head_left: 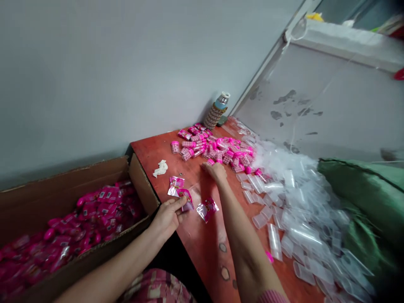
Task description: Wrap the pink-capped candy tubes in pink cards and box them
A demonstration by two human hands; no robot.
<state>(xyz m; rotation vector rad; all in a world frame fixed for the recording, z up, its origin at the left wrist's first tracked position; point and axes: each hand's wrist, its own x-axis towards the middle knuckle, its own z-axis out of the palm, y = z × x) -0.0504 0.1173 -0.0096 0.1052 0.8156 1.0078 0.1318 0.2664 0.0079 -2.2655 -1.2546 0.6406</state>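
My left hand (171, 215) is closed, thumb and fingers pinching a shiny pink packet (185, 198) above the red tabletop. Two more packets lie nearby: a pink-and-silver packet (175, 185) just beyond it and another printed packet (208, 209) to its right. My right hand (215, 171) is stretched forward to the near edge of a heap of small clear pink-capped containers (227, 152), filled with pinkish pieces. Its fingers look apart beside the closest caps; their far side is partly hidden, and I see nothing held in them.
On the left, a cardboard box (143, 185) holds many pink packets. Clear plastic tubes (293, 227) cover the table's right side, beside a green sack (353, 181). A bottle in a woven sleeve (216, 111) stands by the wall. Crumpled white scrap (160, 168) lies near the box.
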